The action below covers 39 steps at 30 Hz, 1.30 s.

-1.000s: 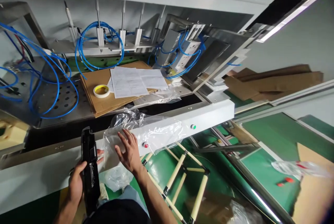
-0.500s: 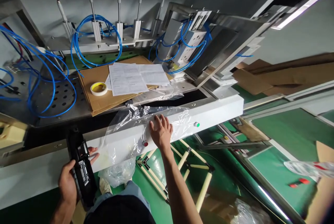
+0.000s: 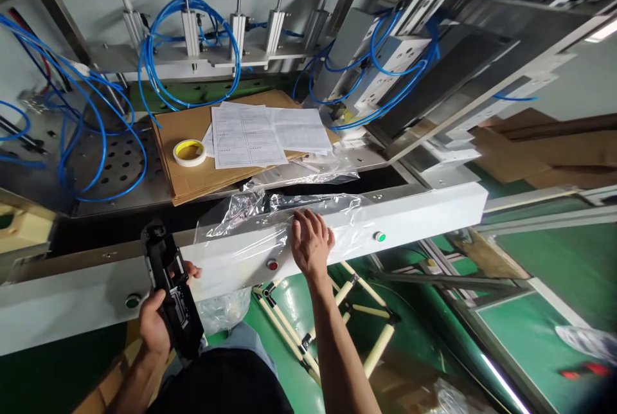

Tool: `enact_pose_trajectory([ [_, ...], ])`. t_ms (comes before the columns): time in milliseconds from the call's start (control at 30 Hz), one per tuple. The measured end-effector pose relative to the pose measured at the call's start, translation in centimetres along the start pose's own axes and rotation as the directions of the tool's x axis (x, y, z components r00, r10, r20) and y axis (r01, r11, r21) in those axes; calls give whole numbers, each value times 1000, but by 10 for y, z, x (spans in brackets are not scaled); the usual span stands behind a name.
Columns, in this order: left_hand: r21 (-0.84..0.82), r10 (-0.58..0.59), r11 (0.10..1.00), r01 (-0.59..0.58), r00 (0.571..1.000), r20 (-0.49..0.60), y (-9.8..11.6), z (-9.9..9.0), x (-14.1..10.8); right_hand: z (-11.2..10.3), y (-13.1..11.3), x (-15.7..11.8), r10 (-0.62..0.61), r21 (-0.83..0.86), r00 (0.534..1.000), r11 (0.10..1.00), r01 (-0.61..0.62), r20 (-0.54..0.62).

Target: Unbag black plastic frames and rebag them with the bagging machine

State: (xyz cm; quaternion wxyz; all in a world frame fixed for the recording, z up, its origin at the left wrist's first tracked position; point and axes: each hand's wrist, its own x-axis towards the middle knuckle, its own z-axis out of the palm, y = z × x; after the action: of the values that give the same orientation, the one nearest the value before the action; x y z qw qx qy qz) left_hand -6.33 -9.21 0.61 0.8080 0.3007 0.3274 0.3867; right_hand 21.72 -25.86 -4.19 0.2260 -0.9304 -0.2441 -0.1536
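Clear plastic bag point(image 3: 270, 221) lies under flat right hand point(image 3: 311, 243); left hand point(image 3: 157, 324) clasps black part point(image 3: 171, 292).

A roll of yellow tape point(image 3: 189, 152) is lying on the flat cardboard sheets point(image 3: 193, 173) in front of me, and printed papers point(image 3: 263, 136) are spreading across the same cardboard just beside it. Blue air hoses point(image 3: 187, 47) are looping over the perforated metal plate point(image 3: 116, 170) and the silver cylinders point(image 3: 238, 22) behind. A red button point(image 3: 272, 265) and a green button point(image 3: 380, 236) are showing on the white beam point(image 3: 424, 211). More cardboard point(image 3: 544, 150) is lying off to my right, above the green floor point(image 3: 520, 330).
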Motion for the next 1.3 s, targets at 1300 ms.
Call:
enact_pose_trajectory([
  [1300,355,24,934,-47,997,69,75,-32,9,-53,57,68,-206,48,973,978,202,109],
])
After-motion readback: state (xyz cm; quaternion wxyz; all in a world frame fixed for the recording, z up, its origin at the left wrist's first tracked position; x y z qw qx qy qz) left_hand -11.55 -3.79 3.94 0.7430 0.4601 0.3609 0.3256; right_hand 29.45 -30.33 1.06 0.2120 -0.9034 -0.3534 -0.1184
